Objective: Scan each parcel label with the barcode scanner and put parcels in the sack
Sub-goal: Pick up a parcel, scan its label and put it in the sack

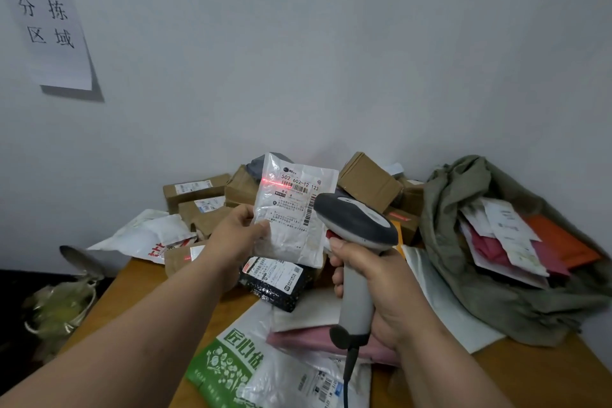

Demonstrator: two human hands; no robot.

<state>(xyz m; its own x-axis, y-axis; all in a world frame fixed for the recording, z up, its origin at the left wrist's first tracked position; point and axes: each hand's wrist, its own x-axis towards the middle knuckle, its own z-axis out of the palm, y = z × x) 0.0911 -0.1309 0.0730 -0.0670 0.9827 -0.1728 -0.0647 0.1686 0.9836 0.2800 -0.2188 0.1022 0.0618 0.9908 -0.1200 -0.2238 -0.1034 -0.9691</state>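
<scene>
Head view. The left hand (239, 232) is pinching a white plastic parcel (293, 214) by its left edge, holding it upright above the wooden table (543, 371). The right hand (381, 288) is gripping the handle of the barcode scanner (359, 235), whose head is pointing at the parcel's label (298, 195); a red line is falling across the label's top. The green sack (470, 209) is lying open at right, holding parcels. Cardboard boxes (366, 180) are piled behind.

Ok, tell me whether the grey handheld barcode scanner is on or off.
On: the grey handheld barcode scanner throws a red line across the white plastic parcel near its label.
</scene>
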